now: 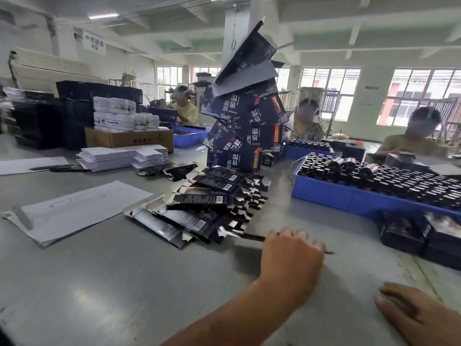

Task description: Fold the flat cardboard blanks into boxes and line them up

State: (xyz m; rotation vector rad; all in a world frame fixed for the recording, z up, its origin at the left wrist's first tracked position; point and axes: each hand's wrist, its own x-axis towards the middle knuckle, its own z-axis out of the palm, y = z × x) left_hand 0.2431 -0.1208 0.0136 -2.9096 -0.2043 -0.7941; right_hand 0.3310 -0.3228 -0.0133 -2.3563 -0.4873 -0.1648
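A flat dark blank (pixel 252 237) lies on the grey tabletop (pixel 112 270), its near end under the curled fingers of the left hand (pixel 290 255), which grips it. The right hand (pixel 419 313) rests spread on the tabletop near the right edge. Just beyond, a fanned heap of blanks (pixel 199 206) touches a leaning tower of folded boxes (pixel 245 121). To the right, a blue crate (pixel 349 198) holds dark bottles (pixel 389 181).

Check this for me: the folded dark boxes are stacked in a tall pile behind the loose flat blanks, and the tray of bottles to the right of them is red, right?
Not quite. The head view shows the tray of bottles is blue, not red. The rest holds: the folded dark boxes are stacked in a tall pile behind the loose flat blanks.
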